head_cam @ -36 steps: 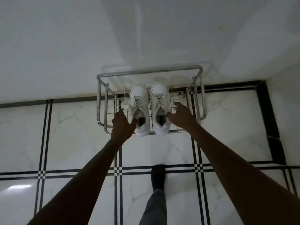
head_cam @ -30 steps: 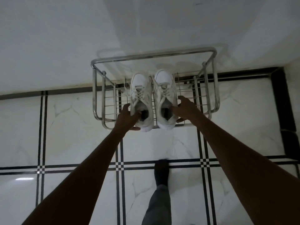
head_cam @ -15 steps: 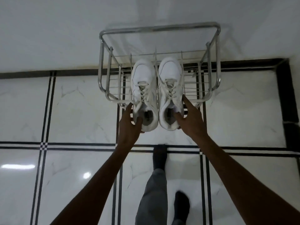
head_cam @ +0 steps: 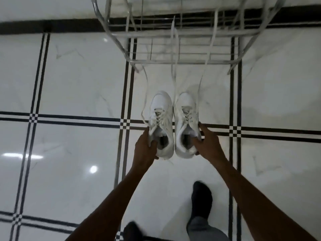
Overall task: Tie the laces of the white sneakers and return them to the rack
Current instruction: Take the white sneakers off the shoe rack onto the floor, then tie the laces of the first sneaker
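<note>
left hand [head_cam: 145, 148] – grips left sneaker [head_cam: 161, 122] | right hand [head_cam: 208, 144] – right sneaker [head_cam: 186, 122] | laces untied

Sneakers [head_cam: 173, 124] side by side, touching, in front of rack [head_cam: 182, 61], w/ left hand [head_cam: 145, 147] & right hand [head_cam: 207, 145] at outer sides.

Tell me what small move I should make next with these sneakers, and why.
Probably set both sneakers down on the floor in front of you. Your left hand holds the left sneaker and your right hand the right sneaker, both off the rack, with untied laces trailing loose, so neither hand is free to tie them.
</note>
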